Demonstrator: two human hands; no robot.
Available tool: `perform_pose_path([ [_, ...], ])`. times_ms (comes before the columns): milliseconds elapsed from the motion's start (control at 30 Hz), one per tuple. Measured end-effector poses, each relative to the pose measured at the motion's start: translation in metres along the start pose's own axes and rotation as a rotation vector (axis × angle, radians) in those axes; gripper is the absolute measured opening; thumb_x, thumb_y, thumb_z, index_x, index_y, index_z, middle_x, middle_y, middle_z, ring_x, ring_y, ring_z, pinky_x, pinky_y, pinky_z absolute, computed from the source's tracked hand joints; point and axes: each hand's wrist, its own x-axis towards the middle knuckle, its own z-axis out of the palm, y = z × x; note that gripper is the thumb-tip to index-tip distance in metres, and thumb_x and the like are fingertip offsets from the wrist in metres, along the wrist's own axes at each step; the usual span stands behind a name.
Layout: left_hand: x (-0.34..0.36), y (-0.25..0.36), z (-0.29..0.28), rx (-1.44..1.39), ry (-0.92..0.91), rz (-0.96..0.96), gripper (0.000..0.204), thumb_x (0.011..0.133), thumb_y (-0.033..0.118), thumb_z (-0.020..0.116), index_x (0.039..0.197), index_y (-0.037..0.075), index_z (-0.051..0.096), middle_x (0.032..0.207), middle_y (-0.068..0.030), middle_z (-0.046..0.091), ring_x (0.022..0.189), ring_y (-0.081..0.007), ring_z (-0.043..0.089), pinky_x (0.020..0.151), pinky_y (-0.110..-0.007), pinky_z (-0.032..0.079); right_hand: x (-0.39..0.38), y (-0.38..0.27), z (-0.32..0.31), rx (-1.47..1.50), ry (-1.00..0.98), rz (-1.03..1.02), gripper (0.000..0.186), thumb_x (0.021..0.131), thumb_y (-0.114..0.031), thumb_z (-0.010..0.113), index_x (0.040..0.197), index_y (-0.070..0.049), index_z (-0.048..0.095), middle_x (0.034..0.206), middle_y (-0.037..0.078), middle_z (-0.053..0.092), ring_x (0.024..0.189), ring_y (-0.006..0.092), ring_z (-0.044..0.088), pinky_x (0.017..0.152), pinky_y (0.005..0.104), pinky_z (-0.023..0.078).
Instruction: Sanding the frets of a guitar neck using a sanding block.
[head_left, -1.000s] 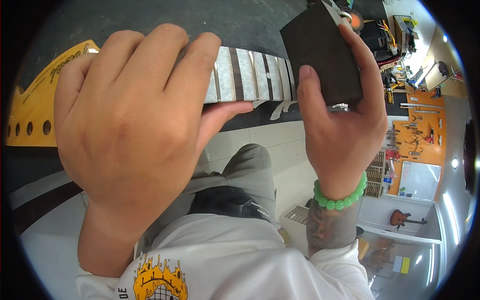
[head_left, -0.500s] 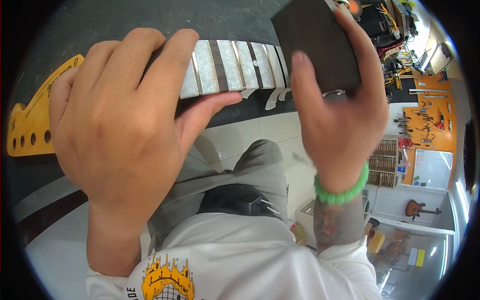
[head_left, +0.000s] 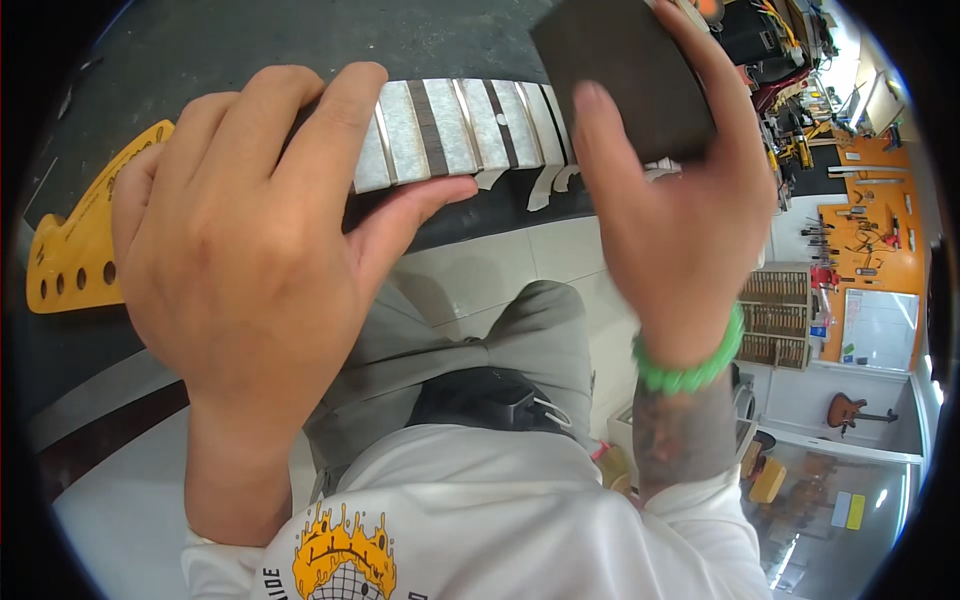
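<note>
A guitar neck [head_left: 440, 125] lies across the upper middle, its fretboard covered in light grey strips between the metal frets, with loose tape ends hanging below it. Its yellow headstock [head_left: 75, 245] with a row of holes shows at the left. My left hand [head_left: 245, 230] is wrapped over the neck beside the headstock, thumb along the near edge. My right hand [head_left: 680, 240], slightly blurred and wearing green beads at the wrist, holds a dark rectangular block [head_left: 625, 75] over the right part of the neck; the neck's end is hidden behind it.
A dark bench top [head_left: 180, 50] runs along the top, with my legs below its edge. At the right are tools and clutter [head_left: 760, 50], an orange tool board [head_left: 880, 250], slotted wooden boxes [head_left: 770, 320] and a hanging guitar [head_left: 850, 410].
My right hand has moved up and slightly left with the dark block. My left hand and the neck appear shifted a little up and left, partly as the camera view moved.
</note>
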Motion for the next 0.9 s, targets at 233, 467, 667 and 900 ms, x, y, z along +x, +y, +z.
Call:
perform_pose_path([
  [233, 0.000, 0.001, -0.002, 0.018, 0.014, 0.018, 0.056, 0.070, 0.047, 0.087, 0.114, 0.014, 0.077, 0.101, 0.0003, 0.071, 0.089, -0.0213, 0.066, 0.077, -0.036, 0.047, -0.066, 0.006, -0.018, 0.072, 0.119, -0.083, 0.063, 0.083, 0.004, 0.081, 0.141, 0.011, 0.055, 0.133, 0.023, 0.067, 0.118, 0.0285, 0.069, 0.100, 0.0365, 0.056],
  [467, 0.001, 0.003, -0.005, 0.070, -0.015, 0.045, 0.058, 0.071, 0.048, 0.087, 0.117, 0.014, 0.077, 0.102, 0.0006, 0.072, 0.090, -0.0204, 0.066, 0.077, -0.035, 0.046, -0.052, 0.012, -0.011, 0.067, 0.163, -0.146, 0.061, 0.084, 0.005, 0.079, 0.140, 0.011, 0.056, 0.135, 0.021, 0.067, 0.117, 0.0260, 0.070, 0.097, 0.0349, 0.057],
  [667, -0.002, 0.002, -0.013, 0.093, -0.082, 0.028, 0.060, 0.072, 0.050, 0.087, 0.119, 0.015, 0.076, 0.105, 0.0007, 0.071, 0.091, -0.0201, 0.066, 0.077, -0.035, 0.045, -0.031, 0.026, -0.019, 0.276, 0.235, -0.081, 0.063, 0.089, 0.003, 0.077, 0.146, 0.007, 0.052, 0.140, 0.019, 0.062, 0.119, 0.0239, 0.067, 0.098, 0.0333, 0.055],
  [900, 0.004, 0.001, -0.018, 0.076, -0.141, 0.057, 0.065, 0.077, 0.058, 0.080, 0.122, 0.011, 0.075, 0.106, -0.0018, 0.071, 0.093, -0.0214, 0.065, 0.081, -0.036, 0.044, -0.082, 0.024, -0.061, 0.561, 0.045, 0.456, 0.071, 0.095, -0.006, 0.073, 0.156, 0.004, 0.039, 0.147, 0.020, 0.055, 0.128, 0.0244, 0.059, 0.109, 0.0342, 0.046],
])
